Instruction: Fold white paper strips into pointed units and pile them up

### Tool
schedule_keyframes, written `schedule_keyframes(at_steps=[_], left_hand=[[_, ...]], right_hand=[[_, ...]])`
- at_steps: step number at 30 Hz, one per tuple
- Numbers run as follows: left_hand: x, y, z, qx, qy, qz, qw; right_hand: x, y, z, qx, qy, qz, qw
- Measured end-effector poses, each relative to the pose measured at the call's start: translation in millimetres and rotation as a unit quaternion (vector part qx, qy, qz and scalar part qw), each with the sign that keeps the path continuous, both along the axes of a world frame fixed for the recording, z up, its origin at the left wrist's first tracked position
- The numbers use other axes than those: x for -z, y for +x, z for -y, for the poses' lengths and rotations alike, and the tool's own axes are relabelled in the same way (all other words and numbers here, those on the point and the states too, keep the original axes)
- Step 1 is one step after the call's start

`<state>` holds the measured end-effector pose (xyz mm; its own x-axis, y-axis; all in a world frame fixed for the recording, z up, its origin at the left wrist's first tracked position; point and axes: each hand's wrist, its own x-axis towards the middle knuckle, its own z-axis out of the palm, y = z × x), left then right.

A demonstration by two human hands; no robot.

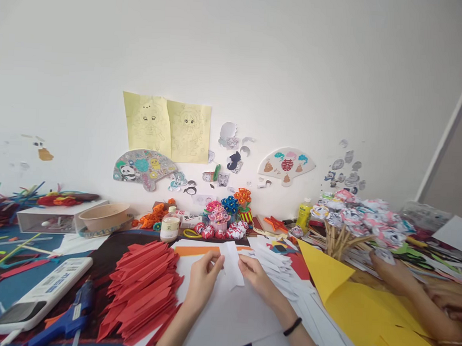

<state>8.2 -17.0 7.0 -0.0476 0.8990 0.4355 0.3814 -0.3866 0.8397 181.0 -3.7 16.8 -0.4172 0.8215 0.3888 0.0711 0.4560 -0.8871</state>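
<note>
A narrow folded piece of white paper [232,268] is held upright between my hands, above larger white sheets [242,318]. My left hand [204,275] is closed, its thumb and forefinger pinched at the paper's left edge. On the opposite edge, my right hand [259,279] pinches the paper with its fingertips. Left of my left hand lies a big pile of folded red paper strips [143,287]. Beyond my right hand, folded white paper strips [276,266] lie in an overlapping row.
Yellow paper [378,310] lies at the right, near a co-worker's hands [388,266]. A bunch of paper flowers [356,215] stands behind it. A blue glue gun [72,312], a white power strip [42,292] and a glue bottle [170,226] are to the left.
</note>
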Motion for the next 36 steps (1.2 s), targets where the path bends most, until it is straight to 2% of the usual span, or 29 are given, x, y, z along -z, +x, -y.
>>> schedule_keyframes(at_steps=[5,8,15,22,25,30,36], left_hand=[[-1.9,1,0,0.035,-0.002,0.057,0.998],[-0.7,2,-1,0.045,0.008,0.051,0.998],[1.5,4,1,0.058,0.009,0.03,0.998],[2.5,7,2,0.066,0.012,0.006,0.998],[5.1,5,0,0.052,0.002,0.008,0.999],[8.7,2,-4,0.036,-0.005,0.02,0.999],[7.4,4,-3,0.038,-0.005,0.013,0.999]], right_hand=[[4.1,1,-1,0.0,-0.039,-0.032,0.999],[12.0,2,-6,0.0,-0.049,-0.039,0.998],[20.8,1,-14,-0.061,-0.049,-0.018,0.997],[16.9,0,-14,-0.059,-0.033,-0.011,0.998],[21.0,1,-18,-0.056,-0.036,-0.011,0.998],[33.3,3,-26,-0.007,-0.043,-0.014,0.999],[33.2,3,-25,-0.01,-0.045,-0.018,0.999]])
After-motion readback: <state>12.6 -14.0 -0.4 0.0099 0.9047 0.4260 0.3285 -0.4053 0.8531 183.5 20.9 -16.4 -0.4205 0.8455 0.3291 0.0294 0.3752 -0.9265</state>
